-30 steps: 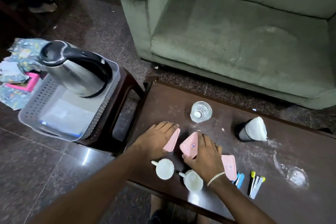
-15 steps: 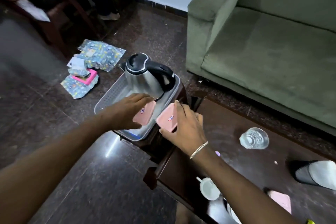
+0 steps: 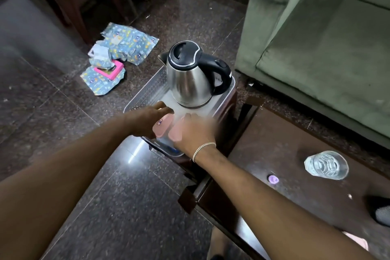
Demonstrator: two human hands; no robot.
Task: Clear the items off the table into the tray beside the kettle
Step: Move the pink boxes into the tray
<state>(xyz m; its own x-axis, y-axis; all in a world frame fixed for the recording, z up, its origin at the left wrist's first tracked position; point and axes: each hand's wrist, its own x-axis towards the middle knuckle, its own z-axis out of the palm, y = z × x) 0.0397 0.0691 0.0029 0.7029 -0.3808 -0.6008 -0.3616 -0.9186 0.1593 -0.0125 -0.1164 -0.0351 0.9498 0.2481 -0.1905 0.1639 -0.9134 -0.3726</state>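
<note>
A grey perforated tray [image 3: 147, 91] sits on a dark stool with a steel kettle [image 3: 191, 78] standing at its far end. Both my hands reach over the tray's near part. My left hand [image 3: 145, 119] holds a pink flat packet [image 3: 163, 125] low inside the tray. My right hand [image 3: 195, 131], blurred and wearing a bracelet, holds a second pink packet [image 3: 176, 133] beside the first. On the brown table [image 3: 285, 150] remain a clear glass [image 3: 326, 164], a small purple cap [image 3: 273, 179], a black-and-white object [image 3: 382, 213] at the right edge and another pink packet [image 3: 356, 240].
A green sofa [image 3: 327, 38] stands behind the table. Patterned wrappers and a pink box [image 3: 109, 69] lie on the dark stone floor to the left of the stool. Wooden chair legs [image 3: 73, 10] stand at the far left.
Both hands lifted the pink packets from the table and carried them left to the tray. They now sit lower inside it, in front of the kettle. The view has swung left.
</note>
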